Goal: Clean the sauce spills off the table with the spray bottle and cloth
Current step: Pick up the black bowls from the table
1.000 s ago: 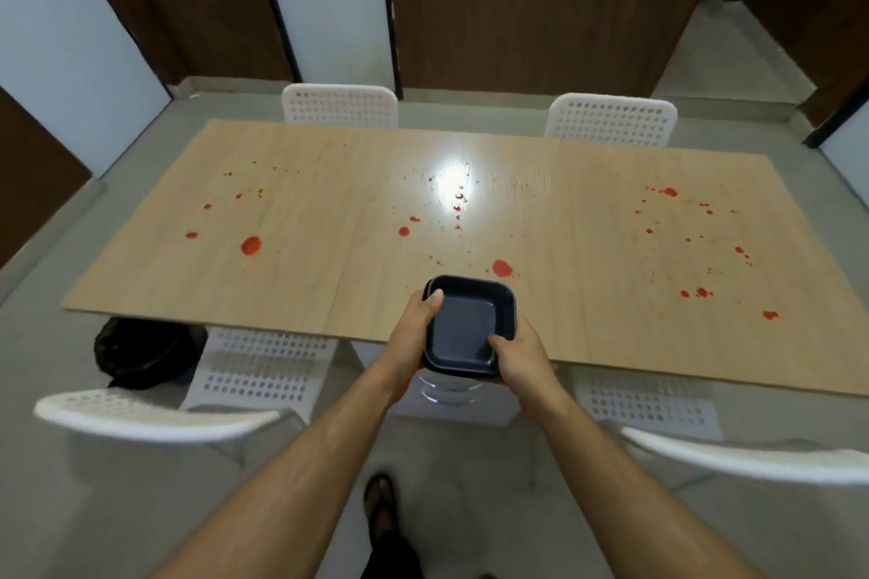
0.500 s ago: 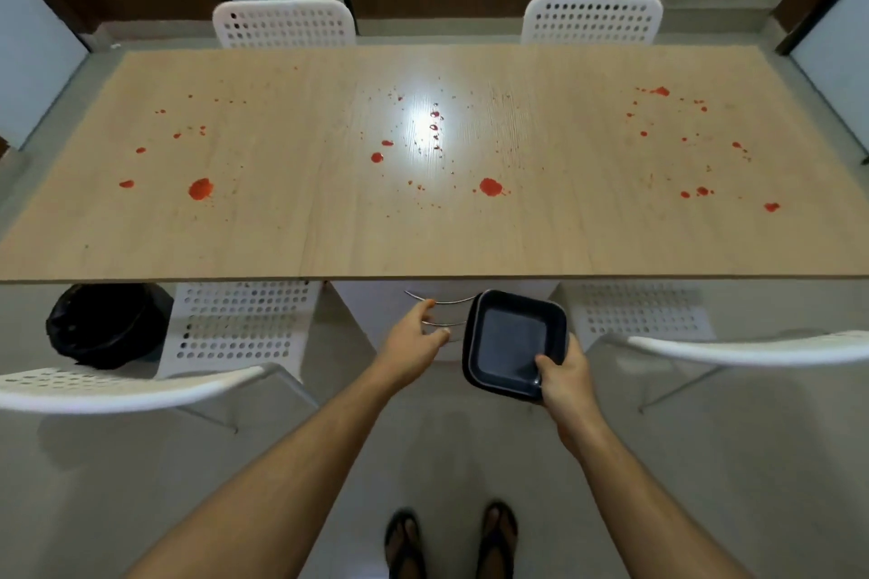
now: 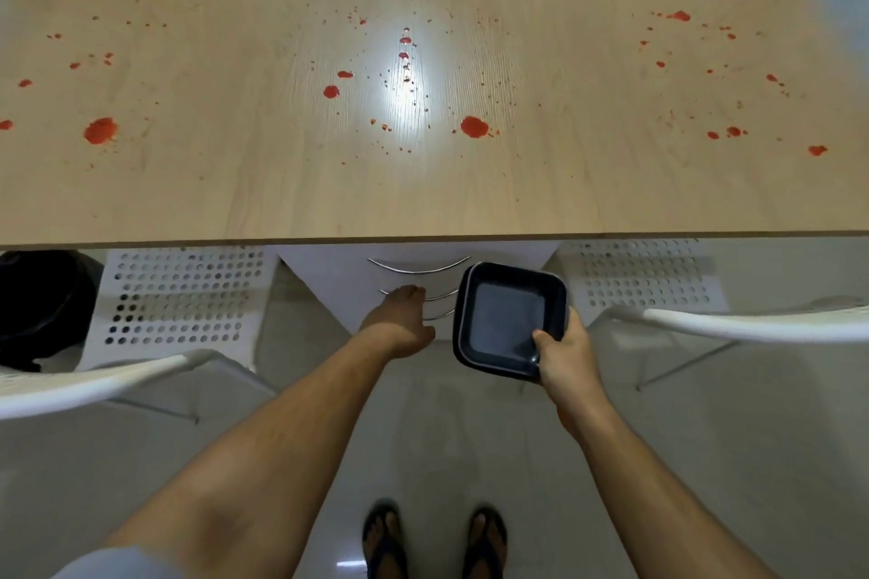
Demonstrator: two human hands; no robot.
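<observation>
Red sauce spills (image 3: pixel 474 126) dot the light wooden table (image 3: pixel 423 193) in three loose groups: a big blot and small drops toward the left end, a scatter around a bright patch of reflected light in the middle with a large blot just right of it, and more specks and drops toward the right end. No spray bottle or cloth shows anywhere in view. Below the near edge of the table, the right hand (image 3: pixel 566 355) grips a dark square tray (image 3: pixel 510 320) by its near right corner, thumb pressed on the inside of the rim and fingers curled beneath; the tray is tilted and held in the air, clear of the table. The left hand (image 3: pixel 399 320) reaches forward under the table edge to a white drawer unit (image 3: pixel 324 277), its fingers at one of the curved metal handles (image 3: pixel 416 266); whether they close round a handle or only touch it cannot be told. White perforated chairs (image 3: pixel 178 296) stand on either side of the drawer unit, and the backs of two more show beyond the far edge of the table. A black bag (image 3: pixel 42 306) sits on the floor at the left. The person's feet in dark sandals (image 3: pixel 435 541) stand on the pale tiled floor.
</observation>
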